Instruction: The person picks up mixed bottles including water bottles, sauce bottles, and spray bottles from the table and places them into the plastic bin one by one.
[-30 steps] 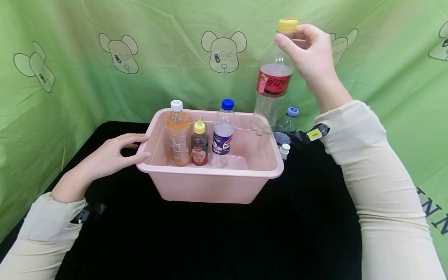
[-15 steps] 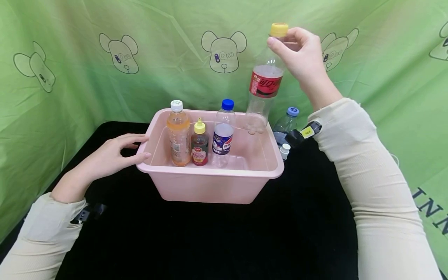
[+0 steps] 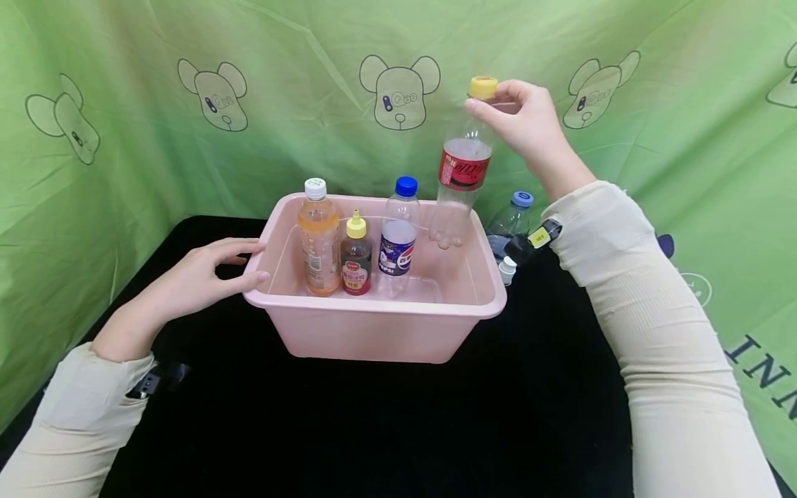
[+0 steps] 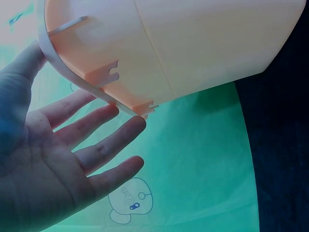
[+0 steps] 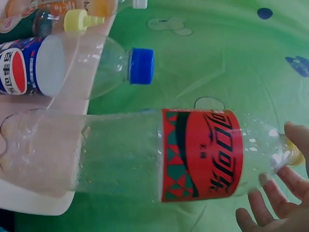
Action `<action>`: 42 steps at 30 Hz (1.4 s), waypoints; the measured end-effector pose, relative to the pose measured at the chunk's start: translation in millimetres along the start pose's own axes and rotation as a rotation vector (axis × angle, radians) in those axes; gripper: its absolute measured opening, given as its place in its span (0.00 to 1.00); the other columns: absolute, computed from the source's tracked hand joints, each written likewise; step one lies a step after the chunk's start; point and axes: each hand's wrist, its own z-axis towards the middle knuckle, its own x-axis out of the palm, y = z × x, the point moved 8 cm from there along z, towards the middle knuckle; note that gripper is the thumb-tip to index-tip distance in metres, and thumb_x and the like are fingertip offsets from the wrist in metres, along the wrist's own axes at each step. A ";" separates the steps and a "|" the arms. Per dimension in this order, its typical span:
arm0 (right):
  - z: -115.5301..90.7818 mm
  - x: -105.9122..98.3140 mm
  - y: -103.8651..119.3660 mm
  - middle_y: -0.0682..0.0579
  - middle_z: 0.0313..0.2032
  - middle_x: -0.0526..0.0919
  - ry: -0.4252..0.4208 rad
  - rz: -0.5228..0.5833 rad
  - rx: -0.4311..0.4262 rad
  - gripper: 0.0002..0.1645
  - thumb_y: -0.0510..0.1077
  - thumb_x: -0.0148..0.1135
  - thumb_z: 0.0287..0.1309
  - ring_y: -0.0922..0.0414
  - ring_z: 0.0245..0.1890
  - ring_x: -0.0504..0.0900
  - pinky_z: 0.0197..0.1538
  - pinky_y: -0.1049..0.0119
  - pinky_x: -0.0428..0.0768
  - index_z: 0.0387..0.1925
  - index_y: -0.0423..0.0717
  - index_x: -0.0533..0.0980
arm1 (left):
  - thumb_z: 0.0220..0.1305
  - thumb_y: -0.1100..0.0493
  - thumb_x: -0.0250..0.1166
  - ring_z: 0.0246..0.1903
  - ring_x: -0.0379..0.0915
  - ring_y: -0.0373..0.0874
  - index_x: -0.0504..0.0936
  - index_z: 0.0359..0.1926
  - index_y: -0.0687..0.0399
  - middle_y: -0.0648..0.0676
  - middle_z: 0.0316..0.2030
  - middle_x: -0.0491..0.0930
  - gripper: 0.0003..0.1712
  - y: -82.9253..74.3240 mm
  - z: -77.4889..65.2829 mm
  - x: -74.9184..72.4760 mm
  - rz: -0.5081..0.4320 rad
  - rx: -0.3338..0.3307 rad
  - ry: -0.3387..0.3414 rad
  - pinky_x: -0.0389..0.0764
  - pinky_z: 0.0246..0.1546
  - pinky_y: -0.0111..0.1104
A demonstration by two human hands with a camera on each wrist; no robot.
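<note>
Clear red-labelled plastic bottle [image 3: 463, 166]: slightly tilted, base looks just inside the pink rectangular plastic bin [image 3: 373, 308], rear right. Right hand [image 3: 534, 131] pinches it just under the yellow screw cap [image 3: 482, 87]. Looks empty, so probably light; thin smooth walls likely dent or slip, so that stiffer top end seems the best hold. Clear blue-capped plastic bottle [image 3: 396, 256] stands near, to its left. Left hand [image 3: 198, 278]: fingers spread, touching the bin's left rim

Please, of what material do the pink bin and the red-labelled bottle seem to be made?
Pink bin: probably moulded plastic, smooth with soft sheen; ribs show under its rim.
Red-labelled bottle: likely clear plastic, glossy, with glints; the green backdrop shows through.
</note>
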 end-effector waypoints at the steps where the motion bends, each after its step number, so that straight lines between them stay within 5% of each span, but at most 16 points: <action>1: 0.5 0.4 -2.1 0.64 0.40 0.80 0.016 -0.013 0.007 0.17 0.53 0.67 0.52 0.64 0.48 0.78 0.65 0.62 0.68 0.43 0.54 0.77 | 0.61 0.45 0.61 0.56 0.71 0.59 0.69 0.63 0.54 0.60 0.63 0.68 0.33 -0.3 0.1 0.0 -0.002 0.001 0.000 0.71 0.55 0.54; 11: 0.4 7.2 -21.3 0.53 0.55 0.77 0.159 -0.203 0.071 0.24 0.60 0.63 0.53 0.57 0.58 0.74 0.67 0.53 0.66 0.48 0.55 0.75 | 0.61 0.46 0.61 0.56 0.71 0.60 0.68 0.64 0.54 0.60 0.63 0.68 0.33 -1.5 0.1 -2.0 -0.002 -0.004 -0.001 0.70 0.55 0.54; 29: -4.8 21.7 -39.0 0.62 0.40 0.79 0.369 -0.342 0.059 0.25 0.59 0.65 0.52 0.59 0.51 0.74 0.65 0.51 0.68 0.46 0.50 0.75 | 0.61 0.47 0.61 0.56 0.71 0.61 0.68 0.64 0.54 0.61 0.63 0.68 0.32 0.7 0.5 -2.4 -0.013 -0.005 0.002 0.70 0.56 0.54; 42: -9.3 36.9 -53.0 0.38 0.58 0.74 0.510 -0.458 0.064 0.33 0.57 0.63 0.54 0.46 0.62 0.71 0.67 0.50 0.65 0.53 0.40 0.70 | 0.61 0.47 0.61 0.56 0.71 0.60 0.68 0.64 0.54 0.60 0.63 0.68 0.32 -1.1 0.3 -1.8 -0.012 -0.007 0.002 0.71 0.55 0.54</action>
